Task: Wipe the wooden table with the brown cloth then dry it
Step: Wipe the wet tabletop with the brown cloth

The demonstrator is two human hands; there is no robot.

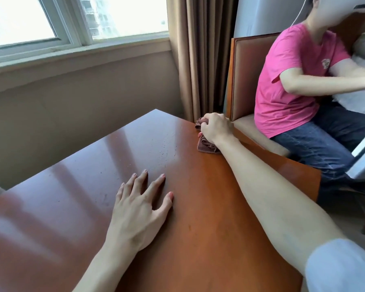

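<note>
The glossy wooden table fills the lower middle of the head view. A bunched brown cloth lies at the table's far right edge. My right hand reaches across and grips the cloth, fingers curled over its top, and covers most of it. My left hand rests flat on the tabletop nearer to me, fingers spread and straight, holding nothing.
A person in a pink shirt sits on an orange padded chair right beside the table's far right corner. Beige curtains hang behind that corner. A window and its sill run along the wall on the left.
</note>
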